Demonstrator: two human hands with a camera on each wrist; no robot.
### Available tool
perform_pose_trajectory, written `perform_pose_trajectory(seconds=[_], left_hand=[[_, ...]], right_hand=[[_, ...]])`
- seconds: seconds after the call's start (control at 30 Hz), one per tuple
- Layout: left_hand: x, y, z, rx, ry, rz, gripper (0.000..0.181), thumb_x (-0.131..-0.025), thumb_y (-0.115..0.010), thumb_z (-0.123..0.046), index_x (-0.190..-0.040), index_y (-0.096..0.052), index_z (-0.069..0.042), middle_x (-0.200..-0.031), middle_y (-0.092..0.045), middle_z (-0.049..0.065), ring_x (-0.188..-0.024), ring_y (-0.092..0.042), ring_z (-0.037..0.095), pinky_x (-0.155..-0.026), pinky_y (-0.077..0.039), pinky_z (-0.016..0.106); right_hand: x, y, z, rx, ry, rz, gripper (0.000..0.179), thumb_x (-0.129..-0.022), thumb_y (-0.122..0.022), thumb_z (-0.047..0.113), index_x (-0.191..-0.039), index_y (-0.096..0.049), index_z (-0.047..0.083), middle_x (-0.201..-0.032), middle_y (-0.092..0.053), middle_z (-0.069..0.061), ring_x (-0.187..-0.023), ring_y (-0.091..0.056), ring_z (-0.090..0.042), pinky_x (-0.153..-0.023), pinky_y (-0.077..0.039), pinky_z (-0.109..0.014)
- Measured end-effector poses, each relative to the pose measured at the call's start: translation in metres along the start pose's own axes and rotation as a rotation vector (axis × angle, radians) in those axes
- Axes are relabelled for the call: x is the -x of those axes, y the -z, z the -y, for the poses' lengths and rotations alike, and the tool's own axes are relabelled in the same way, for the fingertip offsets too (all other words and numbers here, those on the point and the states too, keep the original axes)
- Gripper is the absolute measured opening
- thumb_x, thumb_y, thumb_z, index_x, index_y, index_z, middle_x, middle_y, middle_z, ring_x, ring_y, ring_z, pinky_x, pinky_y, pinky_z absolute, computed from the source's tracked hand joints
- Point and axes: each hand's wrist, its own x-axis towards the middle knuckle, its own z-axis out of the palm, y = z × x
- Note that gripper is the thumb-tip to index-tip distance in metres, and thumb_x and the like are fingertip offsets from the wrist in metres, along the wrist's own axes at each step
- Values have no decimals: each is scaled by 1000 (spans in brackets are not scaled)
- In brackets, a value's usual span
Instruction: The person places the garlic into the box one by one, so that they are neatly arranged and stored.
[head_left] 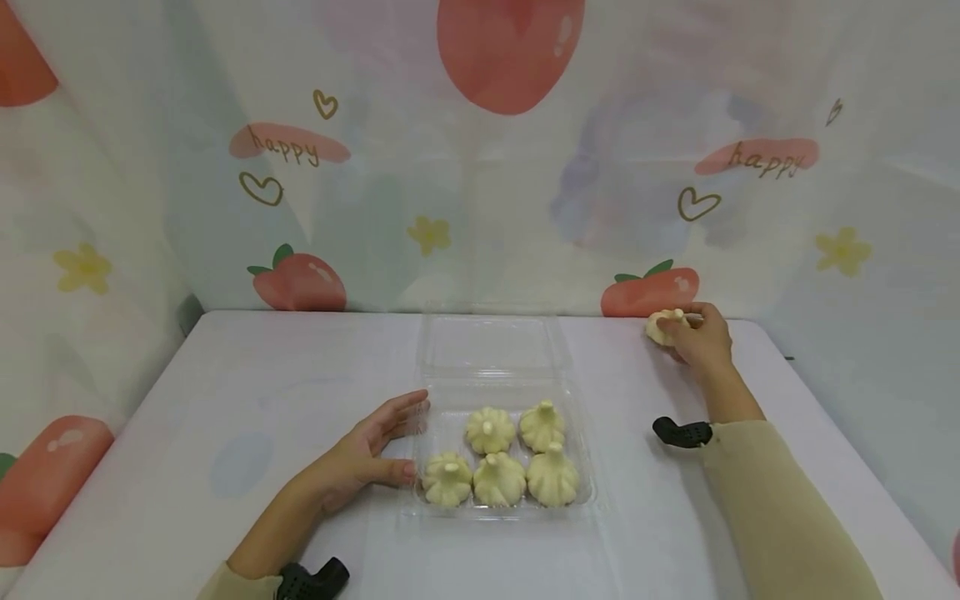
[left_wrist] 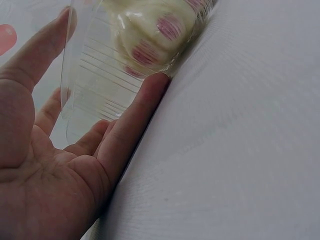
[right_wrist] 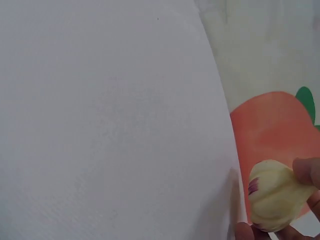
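At the far right of the table, my right hand pinches a garlic bulb between thumb and fingers. The right wrist view shows this pale bulb with purple streaks, held near the table's back edge. A clear plastic clamshell box stands mid-table with its lid folded back. Inside are several garlic bulbs: three along the front, two behind at the middle and right. My left hand rests along the box's left side, fingers extended and fingertips at its wall, as the left wrist view also shows.
A white cloth covers the table. Behind it hangs a printed backdrop with fruit, hearts and flowers, and more of it stands at both sides. Black wrist mounts stick out by the sleeves.
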Motion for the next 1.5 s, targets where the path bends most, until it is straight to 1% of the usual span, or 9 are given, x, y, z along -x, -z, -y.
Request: perform_pose_trajectory(seconds=[0.27, 0.43, 0.6, 0.77, 0.93, 1.03, 1.13, 1.27, 1.5], left_hand=[[1, 1, -2, -1, 0, 10, 93, -84, -78, -7, -158, -25, -29, -165, -19, 0, -149, -20, 31, -89, -53, 44], [0, 0, -1, 3, -3, 11, 93, -84, -77, -6, -158, -26, -29, -165, -19, 0, -149, -20, 30, -89, -53, 44], [1, 0, 1, 6, 3, 6, 93, -84, -77, -6, -158, -25, -27, -165, -19, 2, -149, -20, 32, -89, -53, 43], [1, 0, 1, 8, -6, 12, 93, -85, -77, -7, -159, -25, -25, -165, -18, 4, -150, -18, 34, -90, -53, 43], [1, 0, 0, 10, -13, 16, 93, -85, -78, -7, -159, -25, -24, -166, -17, 5, -150, -17, 35, -90, -53, 43], [1, 0, 0, 9, -10, 14, 92, -85, -78, -8, -159, -25, -24, -166, -17, 5, -150, -18, 35, -90, -53, 43], [1, 0, 1, 8, -9, 14, 92, -85, -78, -8, -158, -25, -25, -165, -18, 5, -149, -18, 34, -90, -53, 43], [1, 0, 1, 11, -13, 16, 93, -84, -78, -7, -159, -25, -25, -165, -18, 4, -149, -18, 34, -90, -53, 43], [1, -1, -1, 14, -1, 14, 92, -85, -77, -7, -159, -25, -26, -165, -18, 3, -149, -20, 33, -90, -53, 43]], right_hand=[[14, -11, 23, -104, 125, 84, 39, -96, -66, 32, -125, -47, 15, -139, -40, -12, -102, -53, -12, -79, -57, -25], [31, -19, 45, -92, 217, 152, 50, -97, -66, 31, -136, -44, 8, -139, -44, -14, -102, -55, -12, -79, -56, -23], [53, -28, 69, -58, 352, 251, 57, -97, -65, 26, -143, -42, 1, -140, -46, -18, -103, -57, -11, -79, -55, -21], [76, -36, 94, -24, 439, 329, 53, -96, -68, 27, -139, -47, 5, -140, -47, -18, -116, -56, -23, -79, -53, -20], [97, -45, 115, 7, 498, 416, 46, -94, -70, 25, -134, -53, 9, -139, -49, -14, -127, -53, -33, -87, -53, -32], [107, -53, 124, 39, 545, 459, 43, -93, -71, 24, -131, -55, 12, -136, -52, -10, -128, -53, -33, -90, -52, -41], [118, -62, 130, 67, 596, 502, 41, -92, -73, 24, -129, -57, 16, -134, -55, -6, -126, -55, -31, -89, -53, -44], [135, -76, 138, 68, 647, 602, 38, -90, -76, 21, -125, -60, 18, -131, -58, -1, -123, -57, -26, -87, -55, -42], [160, -106, 145, 57, 749, 783, 34, -88, -76, 13, -119, -61, 14, -127, -59, -3, -121, -58, -27, -88, -56, -37]])
